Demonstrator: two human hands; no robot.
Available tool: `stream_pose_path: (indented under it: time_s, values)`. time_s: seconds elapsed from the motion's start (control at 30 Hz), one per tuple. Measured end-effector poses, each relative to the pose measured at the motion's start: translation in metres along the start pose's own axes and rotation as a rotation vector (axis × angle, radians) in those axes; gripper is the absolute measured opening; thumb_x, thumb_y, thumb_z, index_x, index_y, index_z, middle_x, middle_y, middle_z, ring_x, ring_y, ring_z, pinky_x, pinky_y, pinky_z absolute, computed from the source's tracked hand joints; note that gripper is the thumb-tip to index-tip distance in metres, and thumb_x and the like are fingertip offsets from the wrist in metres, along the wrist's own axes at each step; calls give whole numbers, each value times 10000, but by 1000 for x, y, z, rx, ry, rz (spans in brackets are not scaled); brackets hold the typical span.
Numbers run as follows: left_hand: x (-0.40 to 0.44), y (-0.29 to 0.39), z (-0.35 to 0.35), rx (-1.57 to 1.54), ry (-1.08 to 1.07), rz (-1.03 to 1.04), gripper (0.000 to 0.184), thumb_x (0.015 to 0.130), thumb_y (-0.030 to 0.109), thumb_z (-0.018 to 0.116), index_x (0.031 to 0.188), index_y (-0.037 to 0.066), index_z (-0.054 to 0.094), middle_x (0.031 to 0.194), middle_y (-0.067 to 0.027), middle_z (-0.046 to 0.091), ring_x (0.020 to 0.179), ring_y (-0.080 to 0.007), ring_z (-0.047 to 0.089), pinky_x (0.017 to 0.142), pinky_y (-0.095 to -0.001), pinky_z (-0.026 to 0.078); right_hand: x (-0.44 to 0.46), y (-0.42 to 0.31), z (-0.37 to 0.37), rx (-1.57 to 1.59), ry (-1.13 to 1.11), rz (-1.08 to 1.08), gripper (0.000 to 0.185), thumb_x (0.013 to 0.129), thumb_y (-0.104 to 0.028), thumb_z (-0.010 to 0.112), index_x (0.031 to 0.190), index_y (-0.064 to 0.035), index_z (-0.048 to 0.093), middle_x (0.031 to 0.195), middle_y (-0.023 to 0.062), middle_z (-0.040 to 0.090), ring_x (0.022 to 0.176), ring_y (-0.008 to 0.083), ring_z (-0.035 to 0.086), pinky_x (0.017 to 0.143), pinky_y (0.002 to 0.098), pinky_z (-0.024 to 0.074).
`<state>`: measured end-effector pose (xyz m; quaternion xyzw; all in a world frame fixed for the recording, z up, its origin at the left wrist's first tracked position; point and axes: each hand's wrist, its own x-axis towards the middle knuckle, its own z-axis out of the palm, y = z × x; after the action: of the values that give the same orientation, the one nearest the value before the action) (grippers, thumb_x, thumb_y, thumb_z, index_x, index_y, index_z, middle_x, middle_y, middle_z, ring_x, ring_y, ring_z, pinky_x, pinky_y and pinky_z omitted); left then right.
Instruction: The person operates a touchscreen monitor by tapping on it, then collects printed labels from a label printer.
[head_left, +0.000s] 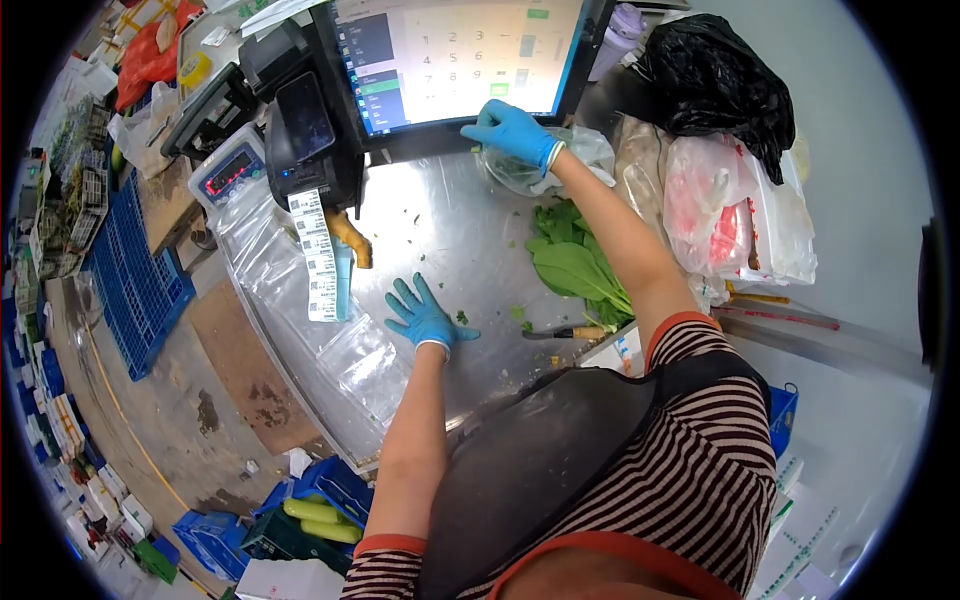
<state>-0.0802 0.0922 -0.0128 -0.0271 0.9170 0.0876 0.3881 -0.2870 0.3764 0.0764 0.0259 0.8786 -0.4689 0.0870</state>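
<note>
My left hand [422,318], in a blue glove, lies flat on the metal table [440,215] with its fingers spread and nothing in it. My right hand [510,133], also gloved in blue, is at the lower edge of the touchscreen [455,60], thumb apart from its bent fingers; whether a fingertip touches the glass I cannot tell. Number keys show on the screen. Below that hand sits a clear plastic bag [520,175]. A bunch of leafy greens [575,262] lies under my right forearm, beside a knife [577,333] with a wooden handle.
Left of the screen stands a label printer [318,160] with a label strip [320,270] hanging out, near a yellow-brown root-like piece [350,240]. Clear bags [365,365] cover the table's left side. A black bag [715,85] and white bags [705,200] crowd the right.
</note>
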Motion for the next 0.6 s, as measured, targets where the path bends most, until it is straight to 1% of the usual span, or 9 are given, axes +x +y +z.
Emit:
stream_pose_path:
  time_s: [0.03,0.13,0.17,0.37,0.47,0.53,0.6]
  values:
    - [0,1,0,-1,3,3,1720,374,670,943,1633,135,-98,1675,-260,-155,1529,-508,-136,1142,-746,27,8,13,-1,-43,53,-16,443,871,-467,770,813,-53,623,844,101,642,793,189,604,777,333,509]
    - [2,0,0,10,-5,-2,1721,375,669,944,1633,134,-102,1675,-260,-156,1528,-511,-138,1142,-746,25,17,16,-12,-9,83,26,441,872,-470,766,802,-55,634,847,102,632,803,196,600,798,340,505]
    - [3,0,0,12,-6,-5,1722,375,669,944,1633,134,-104,1675,-259,-156,1528,-510,-137,1142,-745,25,14,13,-13,36,73,36,439,864,-469,776,801,-57,637,848,96,631,798,187,594,784,331,505]
    - [1,0,1,3,-1,-4,1718,375,670,944,1634,134,-95,1676,-259,-148,1531,-505,-131,1146,-742,25,-2,8,4,63,-17,-24,430,865,-457,786,795,-63,626,824,74,629,773,164,580,751,315,503]
    - [3,-1,2,2,7,-6,1717,364,674,945,1638,139,-75,1679,-257,-140,1535,-498,-127,1148,-741,24,-9,0,9,55,-40,-9,416,876,-442,782,796,-67,620,801,64,626,746,155,575,737,313,502]
    - [4,-1,4,3,20,-11,1720,342,680,945,1644,148,-46,1683,-252,-129,1540,-484,-127,1150,-741,18,-11,-7,12,57,-35,-57,404,882,-430,780,801,-69,616,793,63,626,734,151,575,728,310,502]
    - [4,-1,4,5,17,-10,1725,339,685,943,1643,145,-48,1682,-252,-130,1540,-484,-127,1149,-742,18,-12,-13,15,65,-39,-89,390,887,-414,779,806,-71,613,787,60,623,728,146,573,721,306,502]
